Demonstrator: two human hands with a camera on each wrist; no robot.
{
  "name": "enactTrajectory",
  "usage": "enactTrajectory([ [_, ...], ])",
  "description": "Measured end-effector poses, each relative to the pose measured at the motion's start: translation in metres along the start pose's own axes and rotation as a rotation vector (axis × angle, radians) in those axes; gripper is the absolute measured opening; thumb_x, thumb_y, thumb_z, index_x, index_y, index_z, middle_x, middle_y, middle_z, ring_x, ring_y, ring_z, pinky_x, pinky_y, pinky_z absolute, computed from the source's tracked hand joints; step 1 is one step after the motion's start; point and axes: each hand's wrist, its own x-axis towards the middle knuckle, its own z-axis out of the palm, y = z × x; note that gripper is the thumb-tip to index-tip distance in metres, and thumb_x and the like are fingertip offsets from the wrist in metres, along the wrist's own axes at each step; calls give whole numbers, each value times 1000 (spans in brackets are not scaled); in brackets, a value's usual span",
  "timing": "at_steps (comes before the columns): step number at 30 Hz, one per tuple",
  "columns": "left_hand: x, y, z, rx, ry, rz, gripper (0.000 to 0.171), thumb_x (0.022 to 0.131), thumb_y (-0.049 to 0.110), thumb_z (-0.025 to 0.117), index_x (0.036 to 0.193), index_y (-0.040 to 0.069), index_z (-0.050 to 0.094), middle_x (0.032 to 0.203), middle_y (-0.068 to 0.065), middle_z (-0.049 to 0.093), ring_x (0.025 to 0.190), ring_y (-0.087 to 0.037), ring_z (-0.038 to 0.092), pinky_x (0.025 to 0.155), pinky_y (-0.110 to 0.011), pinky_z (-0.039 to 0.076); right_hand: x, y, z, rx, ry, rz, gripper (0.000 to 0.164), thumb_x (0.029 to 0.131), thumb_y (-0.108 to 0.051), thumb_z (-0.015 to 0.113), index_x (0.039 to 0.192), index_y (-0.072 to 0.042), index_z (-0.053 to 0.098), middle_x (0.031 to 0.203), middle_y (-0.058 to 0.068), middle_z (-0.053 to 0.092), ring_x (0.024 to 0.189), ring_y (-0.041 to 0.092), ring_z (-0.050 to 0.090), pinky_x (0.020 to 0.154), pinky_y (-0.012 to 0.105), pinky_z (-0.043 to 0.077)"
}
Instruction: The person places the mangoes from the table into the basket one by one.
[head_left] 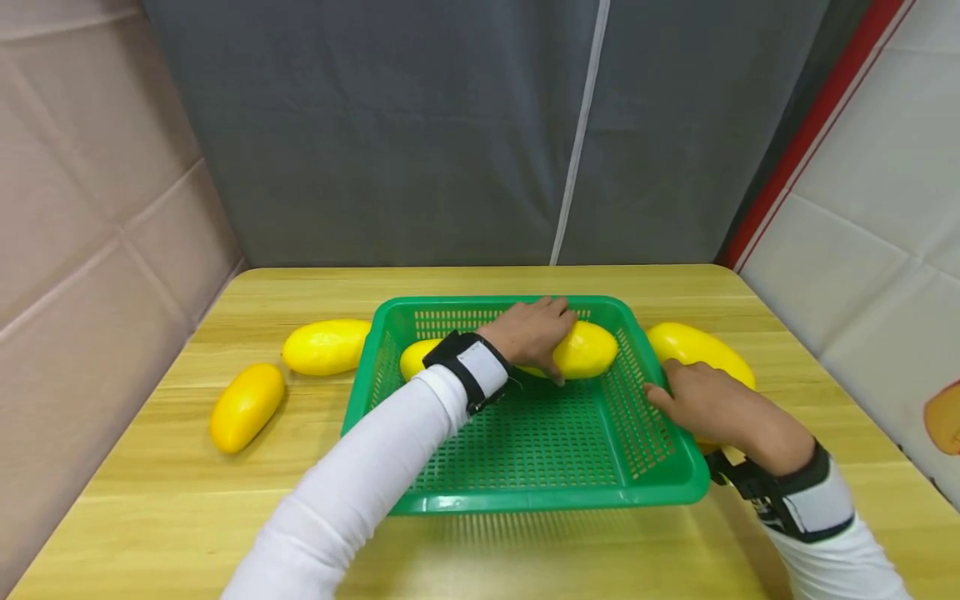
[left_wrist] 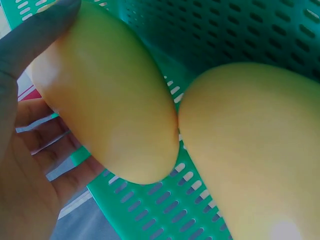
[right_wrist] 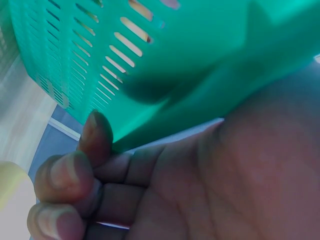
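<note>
A green plastic basket [head_left: 547, 502] with slotted walls sits in the middle of the table. Inside it, my left hand [head_left: 528, 333] grips a yellow mango [head_left: 588, 350] near the back right, thumb on one side and fingers on the other. A second mango [head_left: 417, 358] lies farther left in the basket, partly hidden by my wrist; the left wrist view shows this mango [left_wrist: 255, 145] against or very close to the held one. My right hand [head_left: 708, 404] holds the basket's right rim, its fingers curled at the edge in the right wrist view.
Outside the basket on the left lie two mangoes, one yellow mango [head_left: 326, 347] by its wall and a mango [head_left: 247, 408] nearer me. Another mango [head_left: 701, 352] lies to the right, behind my right hand. A grey curtain [head_left: 390, 142] hangs behind the wooden table [head_left: 172, 508].
</note>
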Motion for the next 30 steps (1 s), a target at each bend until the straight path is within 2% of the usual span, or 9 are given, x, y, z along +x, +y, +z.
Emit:
enactTrajectory([
  [16, 3, 2, 1, 2, -1, -4, 95, 68, 58, 71, 142, 11, 33, 128, -5, 44, 110, -18, 42, 88, -33, 44, -1, 3, 1, 14, -13, 6, 47, 96, -33, 43, 111, 12, 43, 74, 5, 53, 64, 14, 52, 63, 36, 46],
  [30, 0, -2, -4, -28, -34, -7, 89, 71, 54, 71, 141, 14, 34, 126, -4, 44, 110, -18, 41, 90, -35, 43, 0, 2, 0, 4, -1, -1, 46, 96, -32, 44, 109, 12, 44, 73, 5, 53, 63, 14, 51, 62, 35, 45],
])
